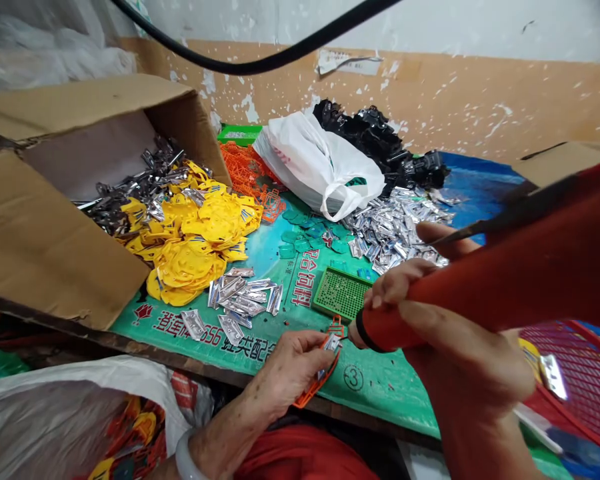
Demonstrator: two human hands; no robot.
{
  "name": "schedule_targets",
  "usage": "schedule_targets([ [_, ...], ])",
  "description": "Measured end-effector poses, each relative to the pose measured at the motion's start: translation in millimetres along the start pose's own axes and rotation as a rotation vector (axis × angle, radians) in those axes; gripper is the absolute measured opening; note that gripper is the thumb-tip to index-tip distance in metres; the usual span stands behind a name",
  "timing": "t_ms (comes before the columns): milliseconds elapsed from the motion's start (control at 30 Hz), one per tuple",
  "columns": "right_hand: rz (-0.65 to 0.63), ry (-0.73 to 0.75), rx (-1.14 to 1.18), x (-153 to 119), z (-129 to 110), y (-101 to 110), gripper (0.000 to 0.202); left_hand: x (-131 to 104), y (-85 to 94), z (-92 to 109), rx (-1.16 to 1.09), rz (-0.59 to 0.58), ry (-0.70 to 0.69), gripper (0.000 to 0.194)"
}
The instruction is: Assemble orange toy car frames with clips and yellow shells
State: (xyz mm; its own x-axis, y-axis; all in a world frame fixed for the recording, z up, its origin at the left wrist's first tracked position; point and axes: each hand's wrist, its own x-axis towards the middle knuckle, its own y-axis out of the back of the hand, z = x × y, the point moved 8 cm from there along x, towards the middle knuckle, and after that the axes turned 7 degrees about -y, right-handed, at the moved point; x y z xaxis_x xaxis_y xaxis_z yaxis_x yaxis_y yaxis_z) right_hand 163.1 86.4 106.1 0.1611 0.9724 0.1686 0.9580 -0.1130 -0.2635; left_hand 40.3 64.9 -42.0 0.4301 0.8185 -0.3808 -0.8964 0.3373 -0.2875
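Note:
My left hand (293,363) pinches an orange plastic frame (314,392) over the table's front edge, with a shiny silver plate (333,342) lying on it. Wrapped round a red electric screwdriver (525,267) is my right hand (460,350). The screwdriver slants down to the left, its tip close to the silver plate; whether they touch I cannot tell. Just behind the tip sits a green tray (325,303) with small metal pieces in it. Loose silver plates (245,297) lie to the left of the tray.
At left, a tipped cardboard box (45,240) spills chrome parts beside yellow parts (195,253). Behind are orange frames (243,170), a white bag (315,157), black parts (380,140) and more silver plates (395,227). A red basket (575,380) stands right; a black cable (260,65) hangs overhead.

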Motion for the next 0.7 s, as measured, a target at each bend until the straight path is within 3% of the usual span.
schedule_targets([
  [200, -0.026, -0.007, -0.045, -1, 7, -5, 0.052, -1, -0.6, 0, -0.008, -0.011, 0.010, 0.023],
  [400, -0.024, 0.023, -0.179, -2, 10, -4, 0.015, -2, -0.4, 1, 0.019, -0.005, -0.005, 0.020],
  [700, 0.016, 0.023, -0.199, -3, 12, -2, 0.019, -2, -0.8, 4, 0.078, -0.015, -0.024, 0.020],
])
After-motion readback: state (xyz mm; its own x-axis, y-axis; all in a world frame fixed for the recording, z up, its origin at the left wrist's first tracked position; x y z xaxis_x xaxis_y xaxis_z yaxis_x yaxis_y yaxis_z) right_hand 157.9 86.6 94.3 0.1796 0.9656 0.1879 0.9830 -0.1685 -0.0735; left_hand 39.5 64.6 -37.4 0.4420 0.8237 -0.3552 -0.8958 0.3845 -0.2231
